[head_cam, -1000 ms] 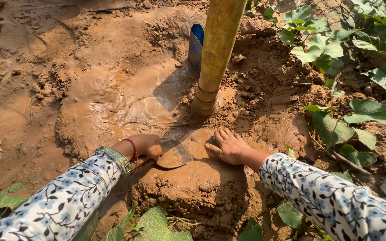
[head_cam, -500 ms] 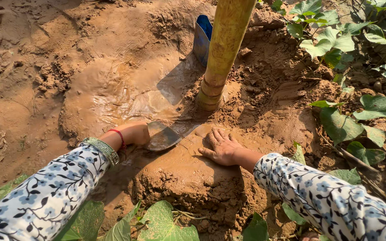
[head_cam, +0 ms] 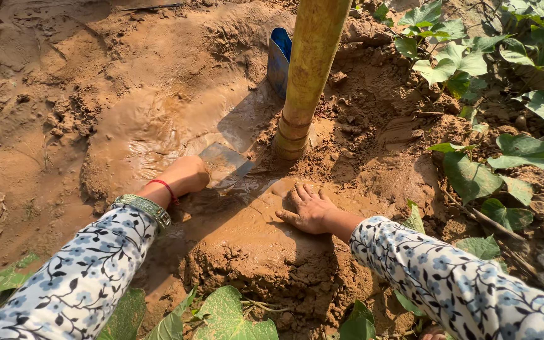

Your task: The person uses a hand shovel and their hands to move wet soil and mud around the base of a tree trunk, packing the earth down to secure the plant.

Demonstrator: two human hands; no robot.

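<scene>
Mud work is being shown from above, at the foot of an upright bamboo pole (head_cam: 306,75) planted in wet brown ground (head_cam: 45,63). The left hand (head_cam: 187,175) is being kept clenched around the handle of a flat metal trowel (head_cam: 225,162), whose blade is being laid almost flat on the glistening mud pool (head_cam: 158,135) just beside the pole's base. The right hand (head_cam: 310,211) is being held released, palm down and fingers spread, pressed onto the top of a rounded mud mound (head_cam: 266,252) at the near edge of the ground. Both arms are being covered by white sleeves with a dark leaf print; a green bangle (head_cam: 146,208) and a red thread (head_cam: 168,189) are being worn at the left wrist. A blue metal blade (head_cam: 278,53) is being left standing in the soil behind the pole. Green leafy vines (head_cam: 492,94) are being seen along the right edge and near the bottom edge.

For the smoothing to be done well, in all likelihood the trowel is best being kept at a shallow angle, so that wet mud is being skimmed rather than gouged, while the mound is being steadied by the flat palm. Even, light pressure is probably being called for, since the surface looks soft and easily dented.
</scene>
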